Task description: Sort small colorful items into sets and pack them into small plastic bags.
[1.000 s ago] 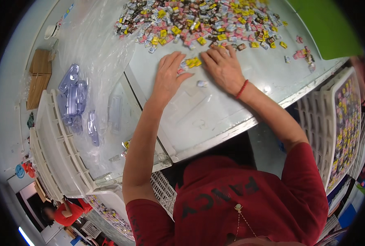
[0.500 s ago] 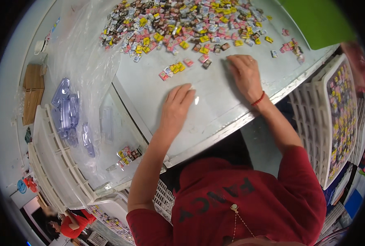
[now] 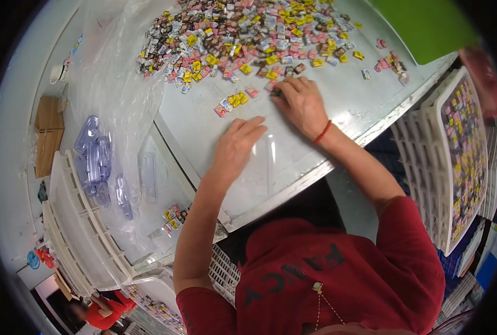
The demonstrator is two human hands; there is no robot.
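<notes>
At the bench, my right hand curls against a dark piece, whether pinching I cannot tell; my left hand, loosely spread, is just short of a pink-and-yellow row.

Small pieces mix yellow, pink, white and dark brown in a random speckle on a pale grey table. The bracelet is red, the shirt dark red with black lettering, the cardboard brown, the panel bright green.
</notes>
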